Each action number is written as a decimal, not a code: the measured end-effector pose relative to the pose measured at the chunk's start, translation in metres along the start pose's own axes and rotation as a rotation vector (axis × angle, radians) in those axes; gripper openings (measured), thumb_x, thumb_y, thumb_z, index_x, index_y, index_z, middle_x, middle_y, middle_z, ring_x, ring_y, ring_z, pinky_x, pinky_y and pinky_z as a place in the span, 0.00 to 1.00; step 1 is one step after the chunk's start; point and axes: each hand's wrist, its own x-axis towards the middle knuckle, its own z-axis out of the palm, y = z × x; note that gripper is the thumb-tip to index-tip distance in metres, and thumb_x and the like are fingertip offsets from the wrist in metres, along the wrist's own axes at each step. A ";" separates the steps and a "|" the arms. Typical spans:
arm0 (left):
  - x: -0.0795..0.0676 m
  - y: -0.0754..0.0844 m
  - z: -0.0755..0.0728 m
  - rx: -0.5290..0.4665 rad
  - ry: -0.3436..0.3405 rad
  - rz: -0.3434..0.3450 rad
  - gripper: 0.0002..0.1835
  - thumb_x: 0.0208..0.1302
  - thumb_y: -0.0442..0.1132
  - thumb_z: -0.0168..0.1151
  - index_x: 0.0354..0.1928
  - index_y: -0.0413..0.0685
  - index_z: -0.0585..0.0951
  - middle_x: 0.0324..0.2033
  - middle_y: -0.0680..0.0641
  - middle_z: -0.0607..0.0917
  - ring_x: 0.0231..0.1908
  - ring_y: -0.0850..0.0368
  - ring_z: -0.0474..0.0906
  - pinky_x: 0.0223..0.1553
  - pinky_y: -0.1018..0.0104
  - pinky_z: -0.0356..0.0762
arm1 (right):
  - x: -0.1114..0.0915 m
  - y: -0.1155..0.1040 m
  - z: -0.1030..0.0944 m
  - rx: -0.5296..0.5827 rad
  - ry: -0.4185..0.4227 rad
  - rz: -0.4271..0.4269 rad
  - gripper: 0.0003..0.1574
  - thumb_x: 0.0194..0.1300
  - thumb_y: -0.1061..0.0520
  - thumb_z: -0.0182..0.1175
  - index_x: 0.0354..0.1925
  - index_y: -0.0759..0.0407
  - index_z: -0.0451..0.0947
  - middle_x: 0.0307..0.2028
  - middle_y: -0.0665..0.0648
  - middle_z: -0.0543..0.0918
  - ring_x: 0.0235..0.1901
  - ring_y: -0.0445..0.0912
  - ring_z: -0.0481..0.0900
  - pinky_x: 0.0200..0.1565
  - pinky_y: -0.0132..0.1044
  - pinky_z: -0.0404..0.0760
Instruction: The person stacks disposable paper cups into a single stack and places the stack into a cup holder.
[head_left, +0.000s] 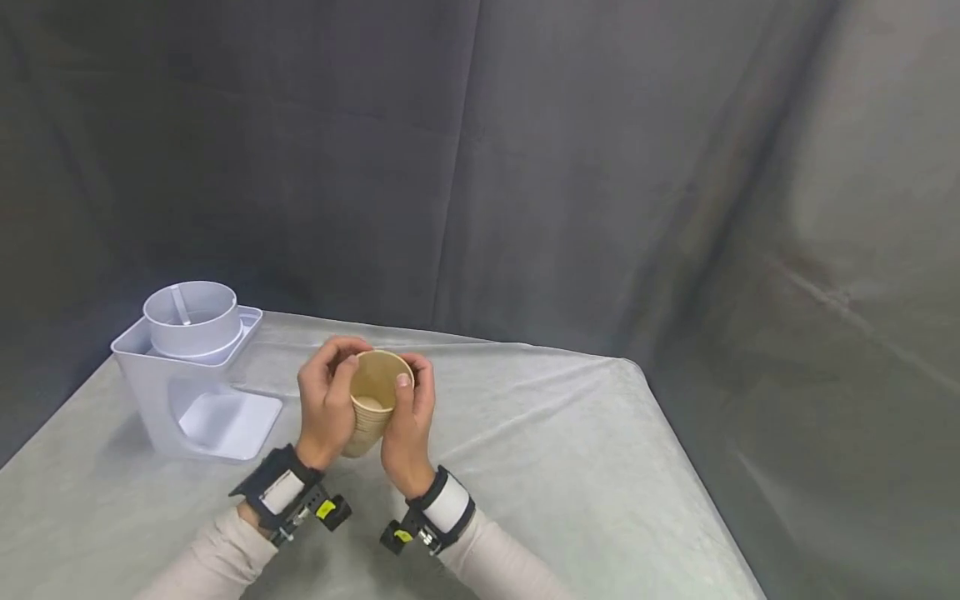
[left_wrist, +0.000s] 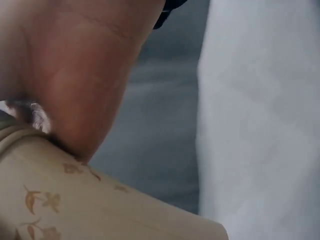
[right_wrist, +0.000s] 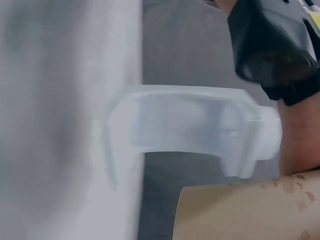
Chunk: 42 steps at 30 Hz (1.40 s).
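Observation:
A stack of beige paper cups (head_left: pixel 367 427) is held tilted above the table, its open mouth turned up toward the head camera. My left hand (head_left: pixel 327 408) grips it from the left, and my right hand (head_left: pixel 409 425) grips it from the right with the thumb over the rim. Close up in the left wrist view, several nested rims and brown flower prints show on the cups (left_wrist: pixel 125 200). The right wrist view catches the plain bottom end of the stack (right_wrist: pixel 235 212). The far fingers of both hands are partly hidden behind the cups.
A white plastic stand (head_left: pixel 150 400) with a round, open-topped holder (head_left: pixel 192 333) and a flat base plate (head_left: pixel 247 421) is on the table's left side. Pale cloth covers the table (head_left: pixel 570 467). Dark grey curtains (head_left: pixel 360 167) hang behind and to the right.

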 end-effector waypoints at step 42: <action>0.197 0.025 -0.121 -0.166 0.213 -0.036 0.13 0.58 0.32 0.50 0.28 0.29 0.82 0.23 0.46 0.84 0.21 0.56 0.76 0.22 0.72 0.71 | 0.128 -0.047 0.178 -0.001 -0.172 -0.106 0.18 0.71 0.55 0.40 0.53 0.66 0.60 0.48 0.61 0.72 0.42 0.31 0.68 0.47 0.22 0.70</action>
